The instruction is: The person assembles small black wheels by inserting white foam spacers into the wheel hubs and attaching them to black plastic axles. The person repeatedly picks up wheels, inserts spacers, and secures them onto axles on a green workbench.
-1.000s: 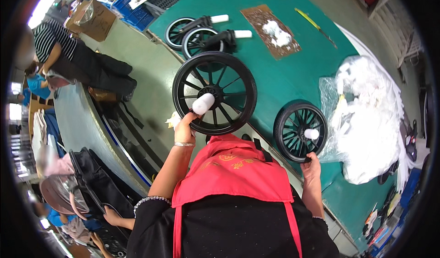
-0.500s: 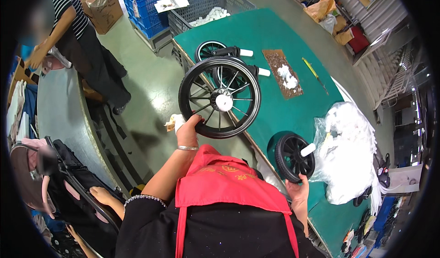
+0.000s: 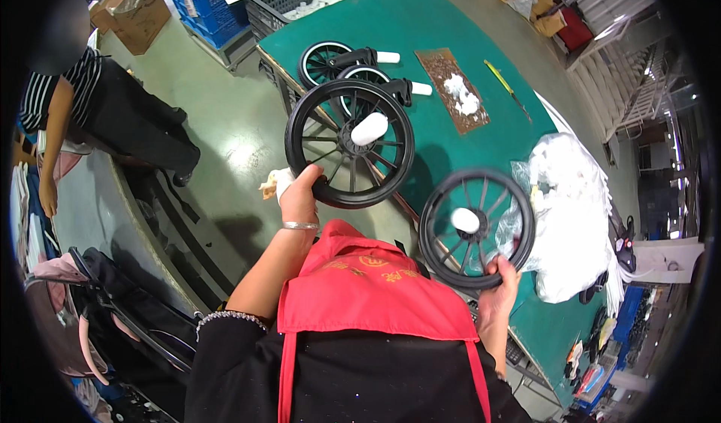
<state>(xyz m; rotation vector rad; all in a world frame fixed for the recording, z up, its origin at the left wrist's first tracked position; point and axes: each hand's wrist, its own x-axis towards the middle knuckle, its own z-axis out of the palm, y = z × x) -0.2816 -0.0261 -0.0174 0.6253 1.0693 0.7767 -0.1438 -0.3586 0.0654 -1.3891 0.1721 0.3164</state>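
At the green table (image 3: 443, 36), both grips (image 3: 300, 197) (image 3: 501, 294) hold wheels (image 3: 348, 139) (image 3: 476, 232) by near rims.

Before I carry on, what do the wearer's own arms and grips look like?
The left grip and right grip are both ungloved. The left wrist wears a shiny, silver-coloured bangle; none shows at the right wrist. The left sleeve is short and black, its cuff edged with pale beaded trim.
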